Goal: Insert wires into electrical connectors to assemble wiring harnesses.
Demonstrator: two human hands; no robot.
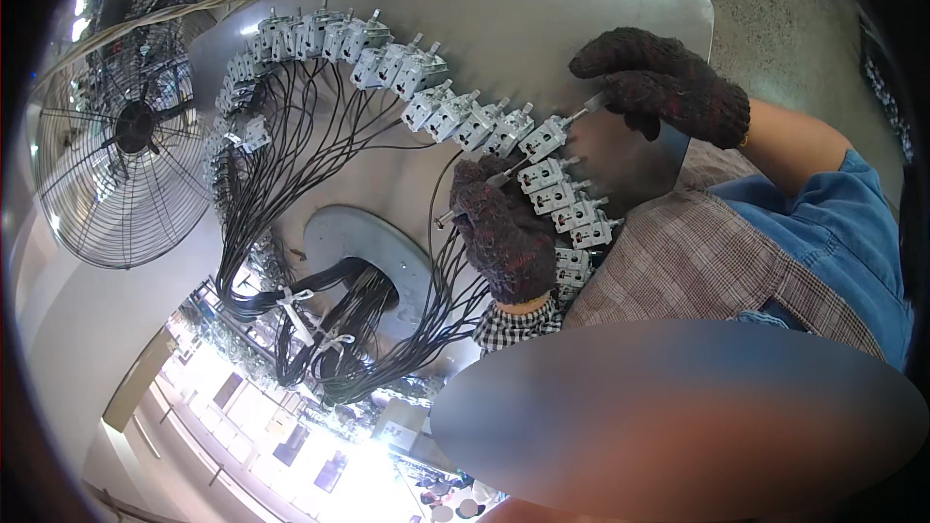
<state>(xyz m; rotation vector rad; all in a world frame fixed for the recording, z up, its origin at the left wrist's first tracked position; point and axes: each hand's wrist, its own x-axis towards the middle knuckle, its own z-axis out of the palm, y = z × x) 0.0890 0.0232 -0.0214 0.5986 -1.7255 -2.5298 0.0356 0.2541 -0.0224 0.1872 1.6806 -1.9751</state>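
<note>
Both hands wear dark knitted gloves. My right hand [668, 85] is closed, pinching a small metallic piece [593, 104] whose thin shaft meets a silvery metal block [544, 138] in the row. Below and left of that block, my left hand [504, 237] is curled shut around a slim item, its kind partly hidden by the glove. A metal end [446, 220] pokes out on the glove's left side, and another metal part shows by the fingertips, close to the block. Similar blocks [426, 73] stand side by side in a long arc, black cables trailing from many.
The blocks rest on a grey metal tabletop [542, 0]. Black cables [262, 223] gather in bundles, bound with white ties [295, 315], around a grey oval ring [329, 223] with a dark opening. A caged fan [131, 165] stands at left.
</note>
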